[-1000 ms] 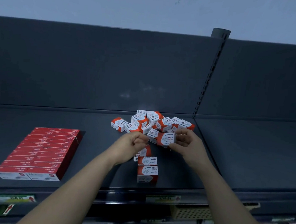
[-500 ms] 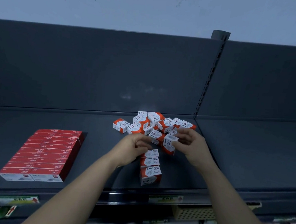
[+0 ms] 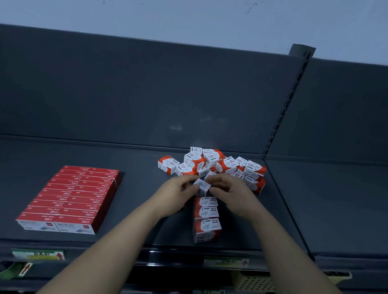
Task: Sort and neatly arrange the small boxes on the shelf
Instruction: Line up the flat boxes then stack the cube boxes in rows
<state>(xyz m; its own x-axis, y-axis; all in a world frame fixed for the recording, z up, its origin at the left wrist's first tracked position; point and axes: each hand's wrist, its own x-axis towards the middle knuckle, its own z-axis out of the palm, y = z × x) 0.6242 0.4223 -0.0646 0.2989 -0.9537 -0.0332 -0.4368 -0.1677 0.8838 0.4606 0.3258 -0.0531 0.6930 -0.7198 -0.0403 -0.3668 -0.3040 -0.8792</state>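
A: Boxes (image 3: 206,213): three rowed at shelf (image 3: 138,211) front. Next one?
B: Held box (image 3: 201,186) just behind them, pinched between curled fingers of left hand (image 3: 173,196) and right hand (image 3: 233,195). Advise: label up, butt flush against row. Loose pile (image 3: 221,165) lies beyond.

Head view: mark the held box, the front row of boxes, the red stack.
held box (image 3: 201,185), head view, its white barcoded face.
front row (image 3: 206,226), head view, top face of nearest box.
red stack (image 3: 74,196), head view, middle of its top.
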